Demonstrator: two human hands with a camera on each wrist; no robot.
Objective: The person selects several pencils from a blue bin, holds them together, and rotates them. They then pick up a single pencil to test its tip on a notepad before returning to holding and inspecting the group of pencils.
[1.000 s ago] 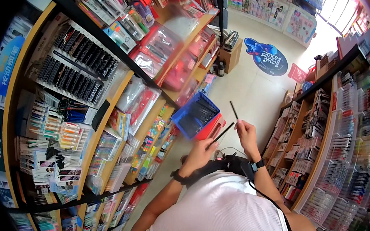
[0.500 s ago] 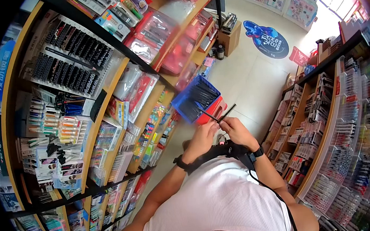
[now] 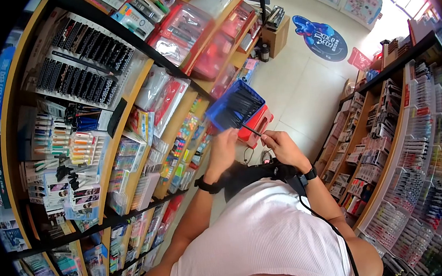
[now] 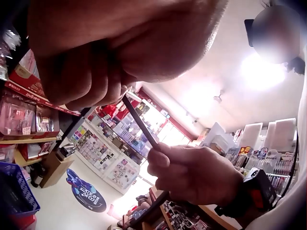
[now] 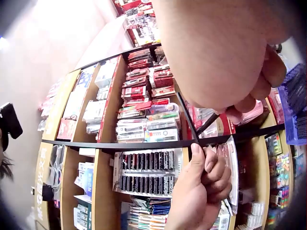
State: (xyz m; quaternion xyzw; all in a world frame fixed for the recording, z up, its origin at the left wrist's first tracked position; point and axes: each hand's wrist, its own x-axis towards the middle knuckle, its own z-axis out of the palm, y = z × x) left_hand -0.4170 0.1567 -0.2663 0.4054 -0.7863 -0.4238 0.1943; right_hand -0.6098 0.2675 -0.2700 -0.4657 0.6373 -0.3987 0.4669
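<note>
In the head view, my left hand (image 3: 223, 149) is at the near edge of a blue basket (image 3: 213, 118) full of dark sticks. My right hand (image 3: 284, 149) pinches a thin dark stick (image 3: 252, 130), which points toward the basket and the left hand. In the left wrist view, the right hand (image 4: 194, 173) grips the lower end of its dark stick (image 4: 140, 121); the upper end is by the left fingers. The right wrist view shows my left hand (image 5: 199, 187) pinching another dark stick (image 5: 188, 116), near the one in my right hand (image 5: 218, 62).
The basket rests on a red stool (image 3: 264, 118). Stocked shelves (image 3: 124, 112) stand on the left, pen racks (image 3: 413, 147) on the right. Pale floor (image 3: 293, 92) with a blue round sticker (image 3: 323, 39) lies between them. A cardboard box (image 3: 277, 37) stands farther off.
Both hands first came together with their sticks crossing, then the left hand moved left, up to the basket's near edge. The right hand has shifted slightly and still holds its stick.
</note>
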